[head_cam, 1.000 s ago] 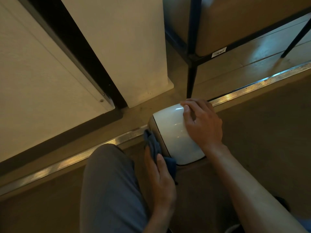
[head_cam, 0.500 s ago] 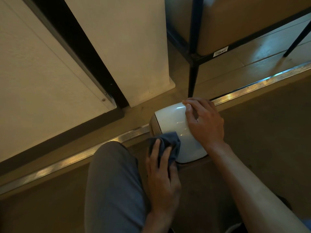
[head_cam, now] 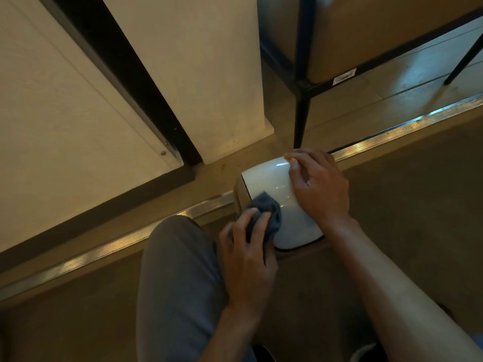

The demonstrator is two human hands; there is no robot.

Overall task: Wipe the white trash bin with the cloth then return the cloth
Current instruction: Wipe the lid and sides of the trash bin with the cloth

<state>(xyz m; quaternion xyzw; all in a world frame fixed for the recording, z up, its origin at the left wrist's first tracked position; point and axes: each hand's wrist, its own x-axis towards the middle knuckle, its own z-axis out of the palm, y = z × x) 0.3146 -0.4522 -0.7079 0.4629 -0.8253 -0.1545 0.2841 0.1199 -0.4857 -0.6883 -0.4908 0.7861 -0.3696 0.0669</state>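
The dark blue cloth [head_cam: 265, 215] is bunched and gripped in the left hand [head_cam: 248, 259], fingers curled over it and thumb tucked beside, and it is being pressed onto the near left part of the white trash bin [head_cam: 271, 184]'s glossy domed lid. The right hand [head_cam: 320, 186] is laid across the far right side of that lid, fingers loosely bent and spread over the edge, nothing pinched in it; the bin is simply being steadied. The bin is seen standing on the floor, just beside the ribbed metal threshold strip [head_cam: 125, 241] and near the black leg of a metal rack [head_cam: 300, 118], with a grey-trousered knee [head_cam: 180, 262] raised close at the left. As for progress, the wiping is judged to be well under way but not finished: the lid is being worked, the bin's sides are mostly hidden from view, and the return of the cloth is yet to be done, its resting place not being shown. Compared with a second ago, the cloth has been brought up from the bin's left flank onto the top of the lid, while the right hand has been kept almost where it was.
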